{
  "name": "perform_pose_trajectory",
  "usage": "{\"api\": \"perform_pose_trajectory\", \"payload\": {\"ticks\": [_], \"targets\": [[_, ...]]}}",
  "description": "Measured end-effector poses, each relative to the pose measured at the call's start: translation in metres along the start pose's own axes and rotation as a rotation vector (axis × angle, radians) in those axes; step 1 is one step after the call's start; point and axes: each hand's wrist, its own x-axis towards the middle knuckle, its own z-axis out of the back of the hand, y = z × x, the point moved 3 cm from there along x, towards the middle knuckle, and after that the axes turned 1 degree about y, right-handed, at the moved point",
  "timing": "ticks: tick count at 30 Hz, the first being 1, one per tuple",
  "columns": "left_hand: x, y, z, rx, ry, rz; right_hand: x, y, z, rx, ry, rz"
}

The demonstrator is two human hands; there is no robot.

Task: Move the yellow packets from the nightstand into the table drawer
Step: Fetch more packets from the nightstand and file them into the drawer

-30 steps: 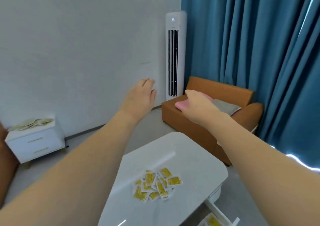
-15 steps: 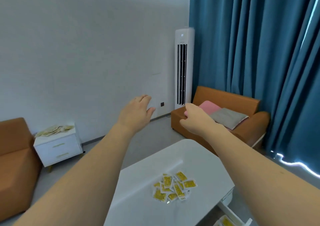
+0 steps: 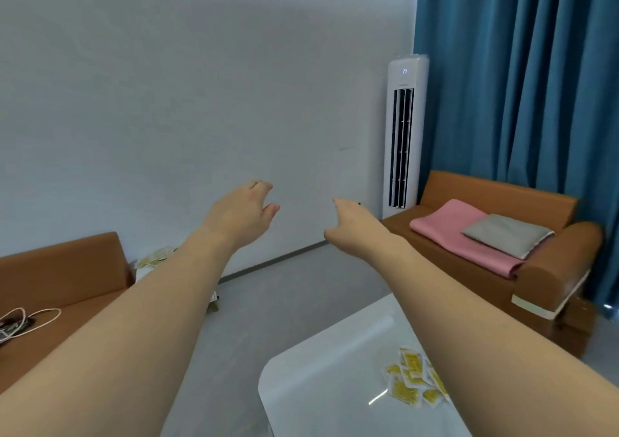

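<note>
Both my arms reach forward at chest height, and neither hand holds anything. My left hand (image 3: 243, 214) has loosely curled fingers. My right hand (image 3: 353, 224) is seen from the back, its fingers hidden behind it. Yellow packets (image 3: 154, 257) lie on the white nightstand (image 3: 142, 273) by the far wall, mostly hidden behind my left forearm. More yellow packets (image 3: 413, 381) lie in a pile on the white table (image 3: 318, 376) below my right forearm. The table drawer is out of view.
A brown sofa (image 3: 63, 289) with a white cable (image 3: 23, 319) on it stands at the left. Another brown sofa (image 3: 522, 259) with a pink cloth (image 3: 449, 225) and a grey cushion (image 3: 505, 234) stands at the right. A tall white air conditioner (image 3: 403, 132) stands by blue curtains (image 3: 522, 78). Grey floor lies between.
The view has swung left and up: the left sofa has come into sight, the nightstand has slipped behind my left forearm, and the table has slid to the lower right. Both hands stay empty.
</note>
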Motion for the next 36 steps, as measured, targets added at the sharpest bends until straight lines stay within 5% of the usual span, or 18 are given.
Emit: {"api": "perform_pose_trajectory", "payload": {"ticks": [12, 24, 36], "targets": [[0.058, 0.175, -0.030, -0.014, 0.012, 0.007, 0.129, 0.092, -0.100, -0.036, 0.053, -0.023], [0.232, 0.380, -0.063, 0.040, -0.013, 0.047, 0.371, 0.176, -0.187, 0.027, 0.015, 0.070], [0.349, 0.691, -0.142, 0.058, 0.115, 0.183, 0.607, 0.308, -0.381, 0.012, 0.149, 0.094]]}}
